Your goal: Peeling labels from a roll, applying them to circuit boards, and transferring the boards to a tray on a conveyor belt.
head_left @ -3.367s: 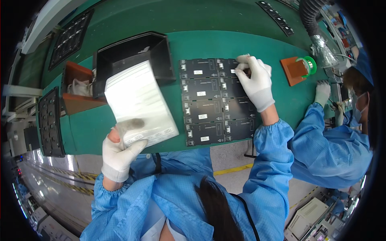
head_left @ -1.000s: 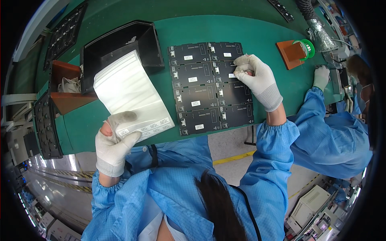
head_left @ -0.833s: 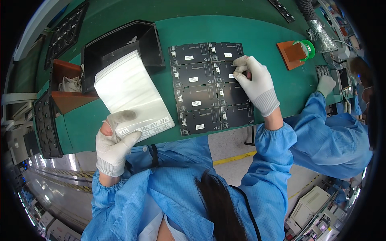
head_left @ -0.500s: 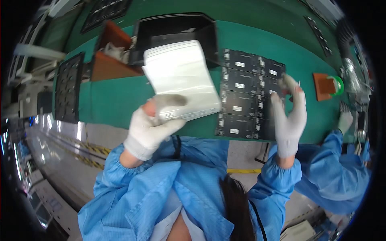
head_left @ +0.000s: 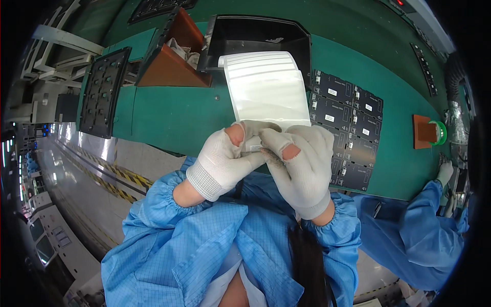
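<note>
A glossy white label sheet rises from my gloved hands, its far end curling over beside a black bin. My left hand is closed on the near edge, thumb below and fingers behind. My right hand is closed at that same edge, its thumb and fingertip meeting beside the left thumb. A small printed label shows between the two hands; whether it is lifted from the backing is hidden. Both gloves are white knit with bare skin at some fingertips. Right of the sheet, black rectangular boards with small white labels lie in two columns, partly behind my right hand.
The black bin stands at the back, next to a brown holder with white material inside. A black tray sits at the left edge. A green tape roll is at the right, near another person's gloved hand.
My right hand has moved left from above the black boards to the sheet's near edge, and its fingers have closed. The view has shifted, so the table things appear displaced.
</note>
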The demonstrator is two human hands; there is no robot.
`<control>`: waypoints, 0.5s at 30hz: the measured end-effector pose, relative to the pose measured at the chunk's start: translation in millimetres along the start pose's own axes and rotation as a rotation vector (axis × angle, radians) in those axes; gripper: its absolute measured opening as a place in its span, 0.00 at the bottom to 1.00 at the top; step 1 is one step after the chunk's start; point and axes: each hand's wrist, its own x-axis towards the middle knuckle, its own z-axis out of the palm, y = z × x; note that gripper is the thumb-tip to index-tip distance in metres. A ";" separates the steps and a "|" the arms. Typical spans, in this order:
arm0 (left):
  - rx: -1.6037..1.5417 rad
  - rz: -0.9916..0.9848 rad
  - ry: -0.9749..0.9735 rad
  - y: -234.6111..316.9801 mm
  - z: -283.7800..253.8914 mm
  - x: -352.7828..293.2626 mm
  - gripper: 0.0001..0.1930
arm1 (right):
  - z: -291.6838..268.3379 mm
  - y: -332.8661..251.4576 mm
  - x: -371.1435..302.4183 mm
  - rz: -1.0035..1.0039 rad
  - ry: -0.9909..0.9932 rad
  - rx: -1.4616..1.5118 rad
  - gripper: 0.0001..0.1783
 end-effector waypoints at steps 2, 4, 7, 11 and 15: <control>0.052 0.033 -0.018 0.0 -0.2 -0.7 0.21 | 0.7 0.1 -2.5 -0.022 0.003 -0.001 0.22; -0.057 0.078 -0.053 -2.0 0.2 -1.3 0.20 | -1.3 -0.5 -3.3 -0.045 0.009 0.003 0.22; -0.337 0.097 -0.076 -4.3 2.8 -1.5 0.19 | -15.8 -2.6 -1.7 0.168 -0.092 0.301 0.21; -0.195 0.141 -0.056 -8.0 -8.8 -4.9 0.20 | -61.8 15.5 -10.5 0.635 0.134 0.682 0.22; -0.204 0.002 0.046 -6.9 -10.5 -17.1 0.21 | -132.0 71.9 -47.6 0.888 -0.031 0.254 0.11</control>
